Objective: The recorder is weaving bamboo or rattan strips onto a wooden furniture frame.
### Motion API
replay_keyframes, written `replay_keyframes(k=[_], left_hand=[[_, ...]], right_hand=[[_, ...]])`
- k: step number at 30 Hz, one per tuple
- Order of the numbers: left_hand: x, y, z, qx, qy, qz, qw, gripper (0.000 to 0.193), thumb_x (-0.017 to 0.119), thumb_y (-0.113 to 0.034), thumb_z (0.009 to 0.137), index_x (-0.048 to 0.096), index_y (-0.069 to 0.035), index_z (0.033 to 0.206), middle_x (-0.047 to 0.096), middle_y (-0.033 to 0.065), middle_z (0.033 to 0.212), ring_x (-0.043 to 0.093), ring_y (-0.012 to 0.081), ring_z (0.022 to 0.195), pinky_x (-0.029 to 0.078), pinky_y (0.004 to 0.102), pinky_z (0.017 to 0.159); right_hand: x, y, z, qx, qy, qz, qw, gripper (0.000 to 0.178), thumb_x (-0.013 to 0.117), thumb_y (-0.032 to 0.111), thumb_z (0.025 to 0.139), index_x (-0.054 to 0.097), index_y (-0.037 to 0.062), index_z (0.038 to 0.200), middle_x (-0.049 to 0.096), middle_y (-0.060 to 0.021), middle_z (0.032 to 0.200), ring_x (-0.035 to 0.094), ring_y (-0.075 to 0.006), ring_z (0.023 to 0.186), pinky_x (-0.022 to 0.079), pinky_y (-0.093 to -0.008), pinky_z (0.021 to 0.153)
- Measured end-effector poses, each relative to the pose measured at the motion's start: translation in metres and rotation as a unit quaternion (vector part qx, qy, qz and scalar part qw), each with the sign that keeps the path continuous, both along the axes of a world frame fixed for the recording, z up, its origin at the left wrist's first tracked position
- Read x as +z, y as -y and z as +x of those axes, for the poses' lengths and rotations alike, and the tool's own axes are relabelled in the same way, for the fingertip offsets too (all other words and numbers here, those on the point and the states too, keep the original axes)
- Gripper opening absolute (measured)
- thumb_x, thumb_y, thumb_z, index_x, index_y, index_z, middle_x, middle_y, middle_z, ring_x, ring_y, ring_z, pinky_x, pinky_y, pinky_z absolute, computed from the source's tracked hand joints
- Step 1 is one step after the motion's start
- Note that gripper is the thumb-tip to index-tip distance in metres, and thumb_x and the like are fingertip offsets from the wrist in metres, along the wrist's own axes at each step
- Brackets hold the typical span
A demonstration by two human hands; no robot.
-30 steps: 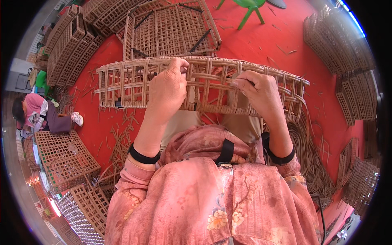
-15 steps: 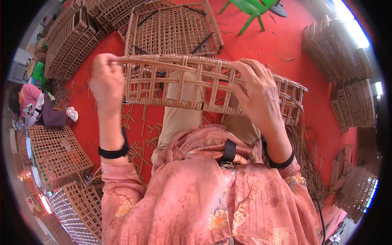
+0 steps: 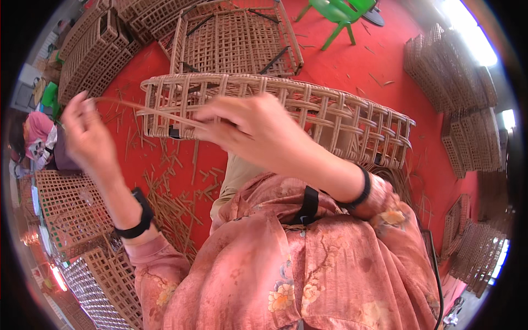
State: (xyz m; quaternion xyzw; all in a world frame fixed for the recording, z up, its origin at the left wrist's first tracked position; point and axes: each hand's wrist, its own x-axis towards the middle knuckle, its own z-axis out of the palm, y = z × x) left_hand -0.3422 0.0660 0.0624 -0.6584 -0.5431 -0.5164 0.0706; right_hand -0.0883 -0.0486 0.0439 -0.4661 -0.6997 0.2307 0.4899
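A shallow woven rattan basket [image 3: 330, 110] stands on its side across my knees, its open-lattice wall facing up. Out to the left of it, my left hand [image 3: 91, 135] pinches the end of a thin brown rattan strip [image 3: 137, 106]. The strip bows slightly and slopes down to the fingers of my right hand [image 3: 253, 129], which close around it in front of the basket's left part. Both hands are blurred by motion, and my right hand and forearm cover the middle of the lattice.
A larger woven frame [image 3: 234, 44] lies just beyond the basket. Stacked woven panels [image 3: 96, 55] stand at the left, more stacks [image 3: 445, 77] at the right. A green chair [image 3: 341, 16] is at the back. Cut rattan pieces [image 3: 170, 203] litter the red floor; a person [image 3: 41, 137] sits far left.
My right hand has left the basket's right part and crossed left to the strip. My left hand has moved left and slightly down, drawing the strip out. The basket's visible left end reaches farther left.
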Motion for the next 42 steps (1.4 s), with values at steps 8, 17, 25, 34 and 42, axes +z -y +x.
replay_keyframes(k=[8,17,25,34,42], left_hand=[[-0.068,0.04,0.132,-0.33,-0.028,-0.194,0.924,0.014,0.061,0.0,0.091,0.069,-0.006,0.1,0.064,0.0085,0.095,0.066,0.0238,0.089,0.052,0.0333,0.078],[-0.07,0.049,0.142,-0.307,-0.063,-0.201,0.928,0.011,0.061,0.0,0.09,0.065,-0.006,0.098,0.061,0.0084,0.097,0.065,0.0286,0.087,0.052,0.0385,0.073],[-0.082,0.064,0.135,-0.337,-0.098,-0.168,0.921,0.018,0.063,0.001,0.087,0.067,-0.008,0.102,0.063,0.0073,0.097,0.068,0.0261,0.081,0.054,0.0351,0.069],[-0.08,0.058,0.138,-0.285,-0.084,-0.161,0.941,0.024,0.063,0.001,0.085,0.065,-0.007,0.107,0.066,0.0084,0.099,0.069,0.0293,0.081,0.056,0.0372,0.069],[-0.086,0.046,0.136,-0.314,0.008,-0.211,0.926,0.023,0.061,0.001,0.09,0.062,-0.006,0.111,0.07,0.0124,0.092,0.07,0.0269,0.078,0.056,0.0333,0.071]], right_hand=[[0.021,0.097,0.066,-0.138,-0.073,-0.313,0.937,0.013,0.066,0.008,0.093,0.07,-0.001,0.101,0.066,-0.0042,0.069,0.062,-0.0071,0.059,0.05,-0.024,0.055],[0.0,0.088,0.07,-0.246,-0.003,-0.29,0.925,0.015,0.069,0.012,0.091,0.07,-0.0024,0.087,0.062,-0.0071,0.061,0.06,-0.0091,0.055,0.045,-0.0273,0.051],[0.007,0.079,0.06,-0.267,0.128,-0.163,0.941,0.018,0.071,0.014,0.088,0.068,-0.0008,0.079,0.061,-0.0123,0.06,0.057,-0.0199,0.049,0.044,-0.0309,0.051],[-0.008,0.066,0.064,-0.268,0.128,-0.18,0.938,0.019,0.07,0.016,0.091,0.069,-0.0018,0.084,0.063,-0.0133,0.065,0.06,-0.0221,0.054,0.047,-0.0325,0.055],[-0.019,0.063,0.069,-0.275,0.091,-0.251,0.924,0.022,0.069,0.019,0.092,0.07,-0.0034,0.092,0.065,-0.0149,0.069,0.058,-0.018,0.059,0.048,-0.0316,0.061]])
